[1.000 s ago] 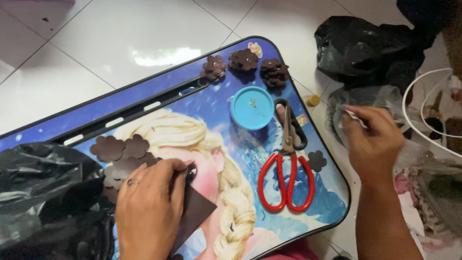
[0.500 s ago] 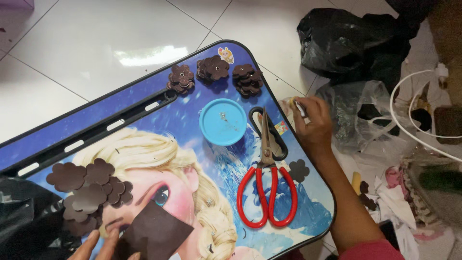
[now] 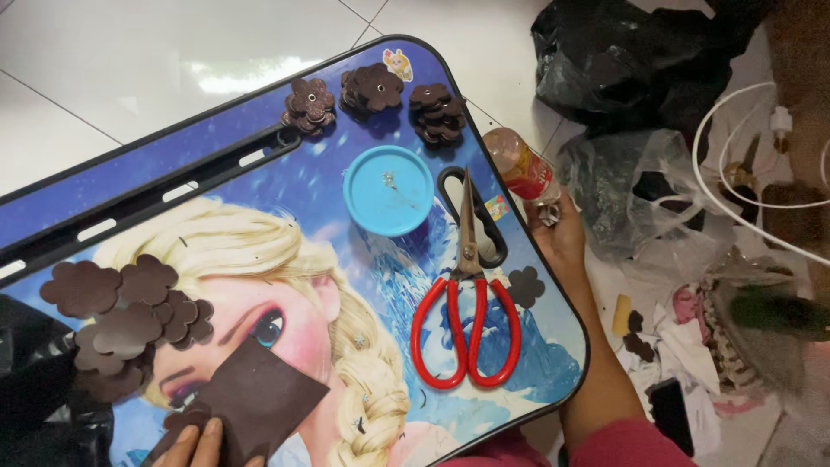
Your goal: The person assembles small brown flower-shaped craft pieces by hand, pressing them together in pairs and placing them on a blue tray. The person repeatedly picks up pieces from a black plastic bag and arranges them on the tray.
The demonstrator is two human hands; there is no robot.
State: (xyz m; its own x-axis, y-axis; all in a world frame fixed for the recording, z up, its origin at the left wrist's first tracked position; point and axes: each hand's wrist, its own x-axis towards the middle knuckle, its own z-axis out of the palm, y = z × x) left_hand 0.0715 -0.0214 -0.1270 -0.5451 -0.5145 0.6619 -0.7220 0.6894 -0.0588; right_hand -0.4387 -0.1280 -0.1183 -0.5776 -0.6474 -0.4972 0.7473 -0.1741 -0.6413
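Note:
My right hand (image 3: 556, 229) is at the right edge of the blue lap table (image 3: 225, 164), its fingers closed around a small bottle (image 3: 521, 167) with a red label that tilts over the table's edge. My left hand (image 3: 201, 443) shows only its fingertips at the bottom edge, pressing on a square brown sheet (image 3: 258, 399). Red-handled scissors (image 3: 468, 298) lie shut on the table just left of my right hand. A round blue lid (image 3: 389, 190) sits above them. Brown flower cut-outs lie in a pile (image 3: 130, 324) at the left and in three stacks (image 3: 373, 97) along the far edge.
Black plastic bags (image 3: 622, 60) and a clear bag (image 3: 631, 190) lie on the floor to the right, beside a white cable (image 3: 735, 156) and scraps of cloth. Another black bag (image 3: 35, 389) sits at the lower left. One lone flower (image 3: 525, 286) lies by the scissors.
My right hand came back from the bags to the table's edge, now holding the bottle. My left hand slid down out of frame, leaving only fingertips on the brown sheet. The camera shifted.

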